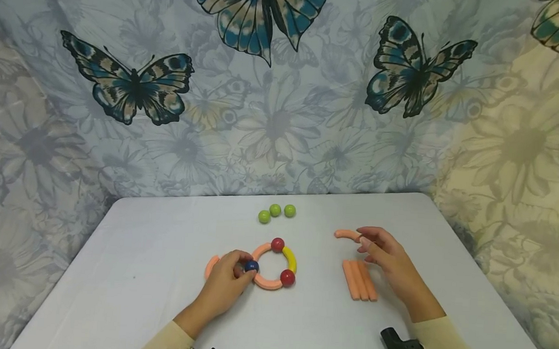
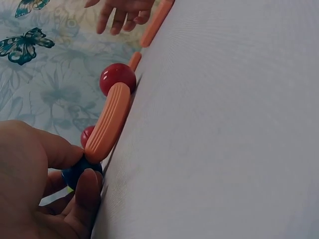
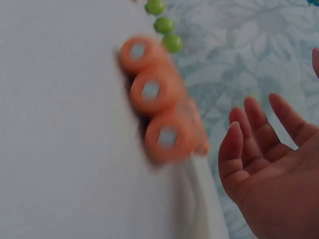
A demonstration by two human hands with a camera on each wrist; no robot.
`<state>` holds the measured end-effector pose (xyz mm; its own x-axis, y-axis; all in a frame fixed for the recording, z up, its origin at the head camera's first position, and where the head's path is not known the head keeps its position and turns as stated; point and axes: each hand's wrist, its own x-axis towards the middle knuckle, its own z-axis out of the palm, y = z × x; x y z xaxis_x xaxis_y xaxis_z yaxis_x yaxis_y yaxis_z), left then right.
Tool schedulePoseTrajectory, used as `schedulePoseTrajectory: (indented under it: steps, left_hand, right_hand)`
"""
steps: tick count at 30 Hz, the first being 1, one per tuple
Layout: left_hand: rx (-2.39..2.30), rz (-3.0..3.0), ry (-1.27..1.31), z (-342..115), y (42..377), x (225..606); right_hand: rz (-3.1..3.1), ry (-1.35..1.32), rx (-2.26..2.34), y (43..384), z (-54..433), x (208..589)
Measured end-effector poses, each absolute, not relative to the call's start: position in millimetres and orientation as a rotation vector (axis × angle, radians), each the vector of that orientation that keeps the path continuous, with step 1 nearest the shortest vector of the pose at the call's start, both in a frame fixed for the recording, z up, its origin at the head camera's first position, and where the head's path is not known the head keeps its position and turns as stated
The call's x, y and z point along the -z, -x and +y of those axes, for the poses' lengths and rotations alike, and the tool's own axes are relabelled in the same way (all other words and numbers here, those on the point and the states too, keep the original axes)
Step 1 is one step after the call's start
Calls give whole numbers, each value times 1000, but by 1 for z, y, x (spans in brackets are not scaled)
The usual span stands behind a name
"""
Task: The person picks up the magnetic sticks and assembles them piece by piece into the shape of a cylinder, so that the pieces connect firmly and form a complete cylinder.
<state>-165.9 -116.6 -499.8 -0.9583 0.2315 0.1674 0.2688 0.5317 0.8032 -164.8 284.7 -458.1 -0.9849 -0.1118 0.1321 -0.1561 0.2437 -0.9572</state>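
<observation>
My left hand (image 1: pixel 223 287) pinches a blue ball (image 1: pixel 252 266) between thumb and fingers. The ball sits at the left of a ring on the table. Two curved orange rods (image 1: pixel 268 284), a curved yellow rod (image 1: pixel 290 259) and two red balls (image 1: pixel 278 244) make up the rest of that ring. In the left wrist view the blue ball (image 2: pixel 79 174) is at the end of a ridged orange rod (image 2: pixel 109 122). My right hand (image 1: pixel 389 259) holds nothing, its fingers loosely bent beside another curved orange rod (image 1: pixel 346 234), as the right wrist view confirms.
Three straight orange rods (image 1: pixel 359 280) lie side by side below the right hand, with silvery discs in their ends. Three green balls (image 1: pixel 275 210) are near the back edge of the white table (image 1: pixel 162 231). Another curved orange rod (image 1: pixel 211 267) is partly hidden behind the left hand.
</observation>
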Motion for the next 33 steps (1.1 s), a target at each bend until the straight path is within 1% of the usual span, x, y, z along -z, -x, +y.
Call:
schedulePoseTrajectory:
  steps: [7, 10, 16, 18, 25, 33]
  left_hand:
    - [1510, -2688, 420, -118, 166, 502]
    - [1545, -2666, 410, -117, 167, 503]
    - [1552, -2663, 404, -116, 167, 506]
    - [1545, -2660, 403, -116, 167, 507]
    - [1534, -2675, 401, -119, 167, 506]
    - [1533, -2681, 397, -118, 167, 504]
  right_hand:
    - [-2532, -184, -1835, 157, 315, 486]
    - [-2539, -249, -1821, 158, 319, 491]
    - [-2620, -474, -1667, 159, 317, 492]
    - [-2663, -481, -1610, 158, 315, 492]
    - [-2840, -289, -1383, 158, 307, 486]
    - [-2971, -195, -935, 158, 299, 480]
